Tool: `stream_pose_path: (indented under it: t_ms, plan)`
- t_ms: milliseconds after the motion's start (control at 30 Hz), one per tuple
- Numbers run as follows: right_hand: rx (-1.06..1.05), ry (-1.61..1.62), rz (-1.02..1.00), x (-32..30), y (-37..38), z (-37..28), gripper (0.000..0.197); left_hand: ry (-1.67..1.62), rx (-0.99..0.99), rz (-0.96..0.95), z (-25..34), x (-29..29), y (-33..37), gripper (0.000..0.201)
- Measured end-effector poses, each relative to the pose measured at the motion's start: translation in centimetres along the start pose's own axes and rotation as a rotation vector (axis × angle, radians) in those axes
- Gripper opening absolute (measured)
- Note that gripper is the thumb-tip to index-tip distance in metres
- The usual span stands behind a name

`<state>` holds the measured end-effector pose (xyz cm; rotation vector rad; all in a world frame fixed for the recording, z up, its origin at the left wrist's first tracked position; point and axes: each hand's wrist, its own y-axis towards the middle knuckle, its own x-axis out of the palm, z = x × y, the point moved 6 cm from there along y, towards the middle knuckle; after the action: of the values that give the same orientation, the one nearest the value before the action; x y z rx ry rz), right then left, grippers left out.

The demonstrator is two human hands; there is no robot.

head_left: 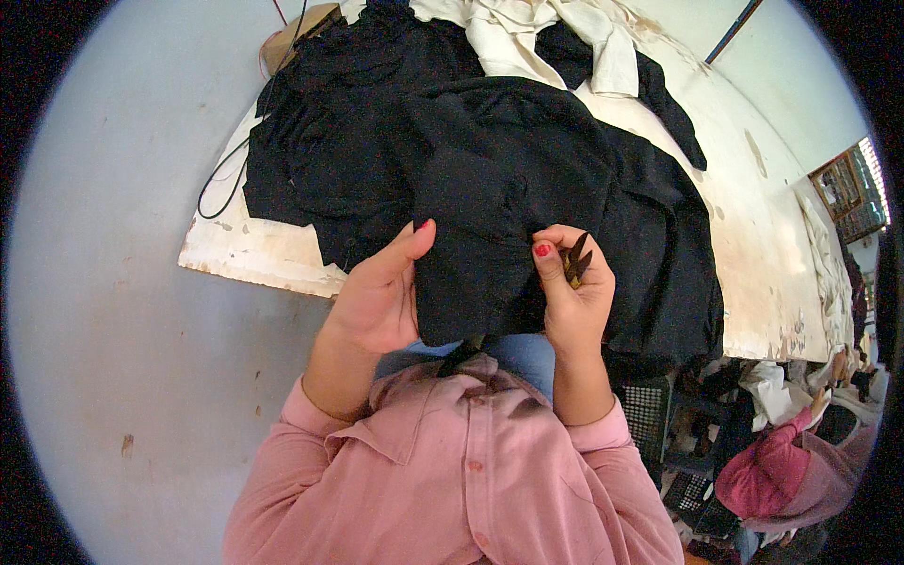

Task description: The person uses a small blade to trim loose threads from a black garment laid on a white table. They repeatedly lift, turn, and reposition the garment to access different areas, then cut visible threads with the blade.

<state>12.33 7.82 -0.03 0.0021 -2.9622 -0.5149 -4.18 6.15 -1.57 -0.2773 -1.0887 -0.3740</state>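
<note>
A black garment (508,188) lies spread over the table, its near part lifted toward me. My left hand (377,290) has hold of its left edge, thumb on top and the other fingers hidden beneath the cloth. On the other side, my right hand (576,287) pinches a bit of the cloth between thumb and forefinger. Tucked in the same palm is a small pair of thread snips (576,264), dark blades pointing up and away from the cloth. Whatever fine detail lies at the pinch is too small to make out.
The worn white table (767,273) carries more black cloth (377,56) and white garments (527,38) at the back. A thin black cable (212,202) loops over its left edge near a brown block (299,38). At lower right, a person in pink (777,466) sits near black plastic crates (645,419).
</note>
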Motion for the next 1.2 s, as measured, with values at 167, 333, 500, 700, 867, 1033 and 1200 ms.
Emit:
stream_pose_path:
  t_ms: [167, 333, 500, 700, 867, 1033, 1200]
  plan:
    - [-0.003, -0.058, 0.001, -0.4, 0.1, 0.2, 0.01, 0.273, 0.127, 0.088, 0.1, 0.5, 0.1, 0.043]
    - [-0.35, -0.274, 0.048, -0.1, 0.5, -2.0, 0.013, 0.138, 0.101, 0.01, -0.7, 0.6, 0.6, 0.039]
    - [-0.213, -0.244, -0.103, -0.1, 0.3, -0.5, 0.015, 0.184, 0.058, 0.088, -1.4, 0.3, 0.9, 0.038]
    - [-0.019, -0.242, -0.034, -1.5, 2.5, 0.9, 0.017, 0.325, 0.009, 0.191, -2.0, 0.6, 3.4, 0.036]
    - [0.055, -0.123, -0.002, -2.5, 4.2, 1.3, 0.023, 0.04, -0.089, 0.064, -2.5, 1.2, 6.5, 0.039]
    - [0.096, -0.09, -0.036, -2.9, 7.3, -1.2, 0.027, 0.099, -0.03, 0.034, -0.4, 3.7, 9.4, 0.045]
    - [-0.108, -0.354, 0.16, -3.4, 8.9, -0.6, 0.022, 0.064, -0.028, 0.102, 0.4, 3.1, 11.3, 0.05]
